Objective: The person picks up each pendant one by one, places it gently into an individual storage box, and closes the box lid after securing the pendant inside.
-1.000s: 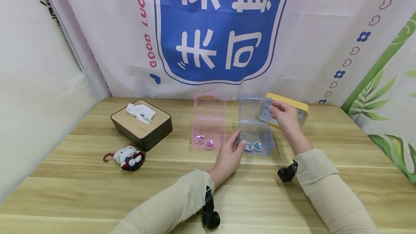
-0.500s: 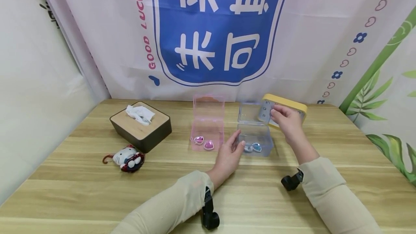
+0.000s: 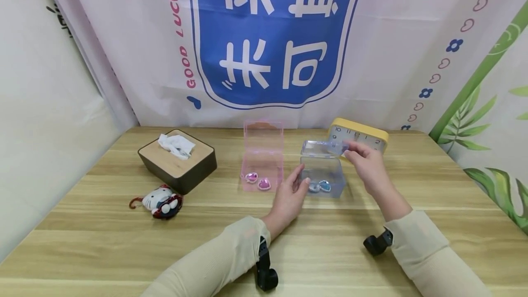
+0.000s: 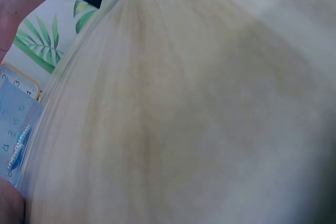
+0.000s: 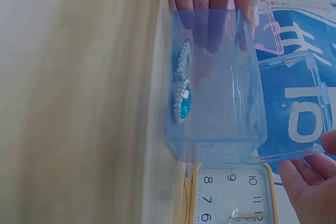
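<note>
A clear blue plastic box (image 3: 323, 166) stands on the table, its hinged lid (image 3: 315, 148) raised at the back. Inside lie blue heart-shaped gem pieces (image 3: 325, 186) with beaded white borders. My right hand (image 3: 365, 162) pinches the right edge of the lid between thumb and fingers, as the right wrist view also shows. Against the box's left side rests my left hand (image 3: 288, 198), its fingers fairly straight and its thumb near the front corner. In the right wrist view, the left fingers (image 5: 202, 1) show through the box wall.
Left of the blue box, a pink clear box (image 3: 262, 162) stands open with pink heart gems (image 3: 264, 184) in it. A yellow-framed clock (image 3: 358, 125) is behind the right hand. Farther left are a tissue box (image 3: 195, 173) and a white cat-figure charm (image 3: 160, 201). A printed curtain (image 3: 383, 58) hangs behind.
The blue lid has swung on its hinge and its upper edge now sits lower in view. My right hand has come down and toward me with it. The left hand stays against the box.
</note>
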{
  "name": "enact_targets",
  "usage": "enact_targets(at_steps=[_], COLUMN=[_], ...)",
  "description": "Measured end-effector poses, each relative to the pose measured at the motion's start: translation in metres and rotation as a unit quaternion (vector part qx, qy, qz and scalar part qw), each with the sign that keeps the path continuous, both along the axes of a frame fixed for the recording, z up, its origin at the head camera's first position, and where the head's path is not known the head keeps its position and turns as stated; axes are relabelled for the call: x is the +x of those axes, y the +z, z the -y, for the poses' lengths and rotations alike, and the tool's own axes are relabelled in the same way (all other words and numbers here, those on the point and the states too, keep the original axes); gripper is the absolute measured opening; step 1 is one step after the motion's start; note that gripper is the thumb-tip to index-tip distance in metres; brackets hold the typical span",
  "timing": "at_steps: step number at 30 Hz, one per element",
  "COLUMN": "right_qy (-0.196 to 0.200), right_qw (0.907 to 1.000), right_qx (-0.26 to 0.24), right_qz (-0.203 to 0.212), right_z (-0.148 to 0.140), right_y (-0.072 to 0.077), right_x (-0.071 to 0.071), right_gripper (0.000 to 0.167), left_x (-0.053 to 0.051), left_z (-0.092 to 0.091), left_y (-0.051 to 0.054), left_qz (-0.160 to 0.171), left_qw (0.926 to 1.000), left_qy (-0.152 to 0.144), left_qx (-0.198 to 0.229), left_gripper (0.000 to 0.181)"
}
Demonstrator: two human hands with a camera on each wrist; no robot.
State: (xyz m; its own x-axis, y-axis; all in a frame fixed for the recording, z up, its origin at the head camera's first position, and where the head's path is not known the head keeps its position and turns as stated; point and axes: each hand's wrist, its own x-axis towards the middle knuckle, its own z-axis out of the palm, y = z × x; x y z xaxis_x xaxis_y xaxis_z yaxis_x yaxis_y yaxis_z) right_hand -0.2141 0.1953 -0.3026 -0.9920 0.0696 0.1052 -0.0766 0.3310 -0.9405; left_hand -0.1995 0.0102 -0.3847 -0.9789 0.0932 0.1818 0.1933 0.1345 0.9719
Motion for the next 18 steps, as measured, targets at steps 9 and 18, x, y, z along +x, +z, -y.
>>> enact_targets(at_steps=[9,18], right_qy=[0.022,0.039], right_qw=[0.9996,0.9991], right_qx=[0.016,0.01], right_qz=[0.002,0.011], right_z=[-0.004,-0.002], right_y=[-0.008,-0.015], right_x=[0.016,0.026], right_gripper=[0.042,0.045], left_x=[0.0,0.001], left_z=[-0.001,-0.001], left_y=[0.0,0.001], left_qz=[-0.007,-0.01], left_qw=[1.0,0.9997], left_qy=[-0.003,-0.004], left_qx=[-0.005,0.022], left_gripper=[0.046,0.046])
